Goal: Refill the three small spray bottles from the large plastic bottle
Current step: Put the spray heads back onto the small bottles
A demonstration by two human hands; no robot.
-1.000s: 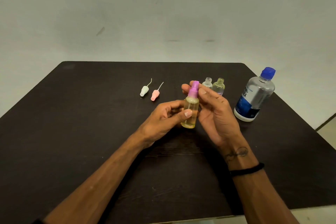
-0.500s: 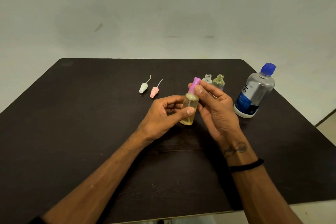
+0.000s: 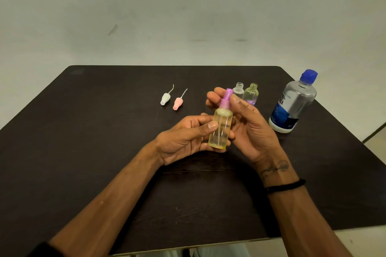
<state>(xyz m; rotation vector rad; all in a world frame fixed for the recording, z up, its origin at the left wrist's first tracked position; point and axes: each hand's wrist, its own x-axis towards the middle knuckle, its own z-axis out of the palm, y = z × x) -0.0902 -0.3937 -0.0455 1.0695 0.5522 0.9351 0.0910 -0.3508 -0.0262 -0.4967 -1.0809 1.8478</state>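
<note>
I hold a small yellowish spray bottle [image 3: 221, 129] above the middle of the dark table [image 3: 83, 152]. My left hand [image 3: 186, 140] grips its body. My right hand [image 3: 246, 123] pinches its purple spray cap [image 3: 226, 98] between thumb and fingers. Two more small bottles stand uncapped behind my right hand: a clear one [image 3: 238, 90] and a greenish one [image 3: 251, 95]. The large plastic bottle [image 3: 293, 104] with a blue cap stands capped at the right.
Two loose spray heads with dip tubes lie on the table to the left of my hands, one white [image 3: 165, 98] and one pink [image 3: 178, 103]. The table's right edge runs close to the large bottle. A pale wall rises behind.
The spray bottle in my hands has stayed near the same spot, tilting a little. My right fingers have shifted on the purple cap. The camera view has drifted slightly.
</note>
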